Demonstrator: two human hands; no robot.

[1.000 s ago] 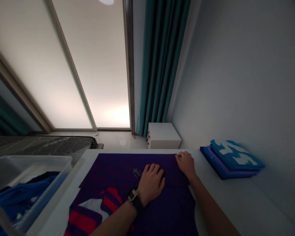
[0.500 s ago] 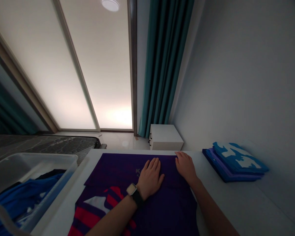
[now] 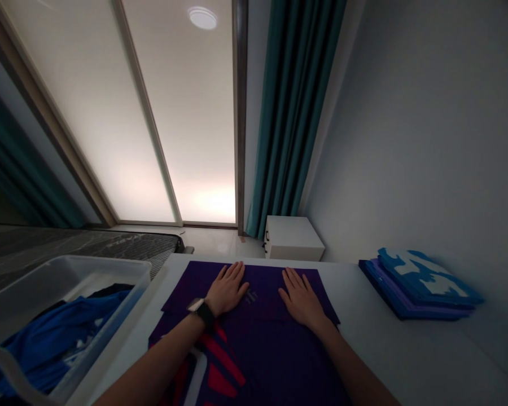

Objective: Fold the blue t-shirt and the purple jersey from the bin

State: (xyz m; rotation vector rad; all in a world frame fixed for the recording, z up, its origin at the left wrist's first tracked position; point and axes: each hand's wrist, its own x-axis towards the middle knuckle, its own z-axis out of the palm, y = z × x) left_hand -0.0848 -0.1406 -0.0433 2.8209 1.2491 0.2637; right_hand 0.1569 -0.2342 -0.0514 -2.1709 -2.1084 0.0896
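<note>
A dark purple shirt (image 3: pixel 275 355) with red and white patterning lies spread on the white table, its far part folded over into a straight-edged band. My left hand (image 3: pixel 227 290), with a watch (image 3: pixel 201 310) at the wrist, rests flat on the left of that band, fingers stretched out. On the band's right side lies my right hand (image 3: pixel 302 297), palm down with fingers extended. A small greyish print shows on the cloth between the two hands. Neither hand grips the fabric.
A stack of folded clothes (image 3: pixel 427 282) in blue and purple sits at the table's right, by the wall. To the left stands a clear plastic bin (image 3: pixel 141 276) holding blue garments (image 3: pixel 63 332). Beyond the table is a white cabinet (image 3: pixel 294 234).
My left hand has slid leftward across the shirt. My right hand has moved from the far right edge inward onto the cloth. The view has shifted slightly.
</note>
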